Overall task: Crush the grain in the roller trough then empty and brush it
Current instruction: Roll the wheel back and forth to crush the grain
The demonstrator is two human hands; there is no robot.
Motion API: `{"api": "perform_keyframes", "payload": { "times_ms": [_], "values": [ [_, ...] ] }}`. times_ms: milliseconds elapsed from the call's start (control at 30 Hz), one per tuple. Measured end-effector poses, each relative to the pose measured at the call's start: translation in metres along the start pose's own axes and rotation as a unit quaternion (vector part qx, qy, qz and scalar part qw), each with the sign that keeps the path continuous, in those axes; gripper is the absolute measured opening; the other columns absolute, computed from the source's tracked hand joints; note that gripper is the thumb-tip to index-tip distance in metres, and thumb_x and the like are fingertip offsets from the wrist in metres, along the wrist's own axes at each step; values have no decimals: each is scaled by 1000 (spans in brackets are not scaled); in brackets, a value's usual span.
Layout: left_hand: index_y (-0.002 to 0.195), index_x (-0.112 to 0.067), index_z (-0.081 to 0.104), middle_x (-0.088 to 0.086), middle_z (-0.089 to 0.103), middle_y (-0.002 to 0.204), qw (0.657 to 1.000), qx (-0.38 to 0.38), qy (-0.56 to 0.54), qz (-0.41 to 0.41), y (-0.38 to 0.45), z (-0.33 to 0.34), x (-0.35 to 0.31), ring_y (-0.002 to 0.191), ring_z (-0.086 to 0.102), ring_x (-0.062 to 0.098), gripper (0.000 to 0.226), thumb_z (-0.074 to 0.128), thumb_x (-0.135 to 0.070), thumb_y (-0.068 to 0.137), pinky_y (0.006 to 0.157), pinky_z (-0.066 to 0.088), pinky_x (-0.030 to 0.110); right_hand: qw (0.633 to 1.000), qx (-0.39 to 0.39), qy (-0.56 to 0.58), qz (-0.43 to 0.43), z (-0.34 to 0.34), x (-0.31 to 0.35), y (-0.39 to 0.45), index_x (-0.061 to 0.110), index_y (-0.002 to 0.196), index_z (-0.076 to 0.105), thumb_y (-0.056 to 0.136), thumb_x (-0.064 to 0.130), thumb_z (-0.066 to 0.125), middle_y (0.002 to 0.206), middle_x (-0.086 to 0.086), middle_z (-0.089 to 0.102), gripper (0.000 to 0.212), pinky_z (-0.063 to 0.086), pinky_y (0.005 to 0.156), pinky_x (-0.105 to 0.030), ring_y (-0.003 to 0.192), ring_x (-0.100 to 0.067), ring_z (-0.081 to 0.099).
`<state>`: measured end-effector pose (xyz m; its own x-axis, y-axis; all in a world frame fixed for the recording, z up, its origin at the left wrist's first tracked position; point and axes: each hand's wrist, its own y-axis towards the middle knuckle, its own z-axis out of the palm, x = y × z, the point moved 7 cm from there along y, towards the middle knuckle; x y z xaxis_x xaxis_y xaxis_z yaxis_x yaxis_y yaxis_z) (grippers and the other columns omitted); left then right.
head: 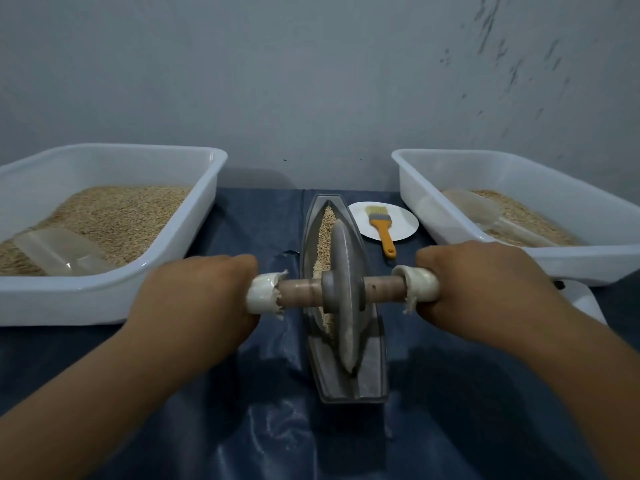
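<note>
Both hands (194,299) (485,282) grip roller (343,289) handles, fingers wrapped

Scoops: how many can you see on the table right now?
2. One clear scoop lies on the grain in the left white tub; the other scoop lies on the grain in the right white tub. Neither hand touches them; more could be buried.

Bench (242,427) under dark blue sheet, carrying trough (346,379) between left hand (194,303) and right hand (485,285); tubs beyond each hand, white plate (401,216) beyond right hand.
</note>
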<state>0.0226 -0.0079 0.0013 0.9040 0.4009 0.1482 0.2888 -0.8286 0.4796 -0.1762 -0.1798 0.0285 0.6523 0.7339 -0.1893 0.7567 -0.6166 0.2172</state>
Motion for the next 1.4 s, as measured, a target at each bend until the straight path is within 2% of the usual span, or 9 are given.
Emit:
{"api": "perform_keyframes", "payload": {
  "times_ms": [333,500,667,800,933,1033,1100,1200,1400],
  "values": [
    [72,-29,41,-9,41,60,995,38,-17,-86,97,64,21,57,44,16,23,62,-29,80,56,33,28,995,-94,-11,36,43,-3,106,28,74,50,70,28,68,55,8,40,18,24,49,-27,55,-17,43],
    [78,-27,49,-7,45,64,996,31,-15,-82,115,65,23,62,48,19,15,63,-25,79,60,38,30,994,-106,-1,33,48,-8,125,27,68,38,68,27,66,55,8,39,28,21,48,-26,49,-15,39],
    [76,-29,43,-9,44,61,997,23,-20,-75,81,56,16,57,44,16,21,64,-30,79,52,28,26,996,-80,-13,32,43,-1,100,27,79,54,69,27,69,56,7,41,18,30,54,-28,54,-17,41],
    [72,-30,40,-9,43,60,997,48,-23,-59,44,39,9,56,44,13,24,63,-35,78,48,27,27,997,-71,-25,-1,27,5,53,29,70,38,76,32,60,57,8,40,23,22,47,-27,58,-18,45],
    [66,-29,42,-10,41,51,1000,11,-10,-9,14,10,2,45,41,6,29,71,-33,66,42,32,21,1000,-26,-3,-2,11,3,9,32,67,35,79,43,62,60,10,48,31,25,45,-23,55,-4,45],
    [63,-31,44,-11,40,46,999,-17,4,27,8,-8,-4,38,39,6,36,78,-34,52,39,21,14,1000,-2,-3,8,5,-1,-8,35,67,34,77,47,62,59,12,46,32,24,45,-21,53,0,39],
    [65,-31,42,-11,42,50,1000,-2,5,11,13,0,-2,43,40,5,32,74,-34,60,41,19,18,1000,2,-5,11,6,1,-4,34,68,34,77,47,62,60,12,46,32,23,45,-21,53,0,39],
    [72,-32,43,-10,47,60,998,49,-12,-32,34,27,5,54,46,8,22,65,-36,74,48,31,25,1000,-4,6,12,21,7,24,31,69,37,78,39,61,62,10,48,27,28,46,-24,57,-5,44],
    [84,-27,51,-5,56,74,993,81,-36,-82,97,62,15,69,56,18,14,64,-32,80,65,50,32,997,-67,-18,23,42,3,114,25,66,40,66,28,63,55,8,41,23,18,45,-24,47,-10,35]
  ]
}}
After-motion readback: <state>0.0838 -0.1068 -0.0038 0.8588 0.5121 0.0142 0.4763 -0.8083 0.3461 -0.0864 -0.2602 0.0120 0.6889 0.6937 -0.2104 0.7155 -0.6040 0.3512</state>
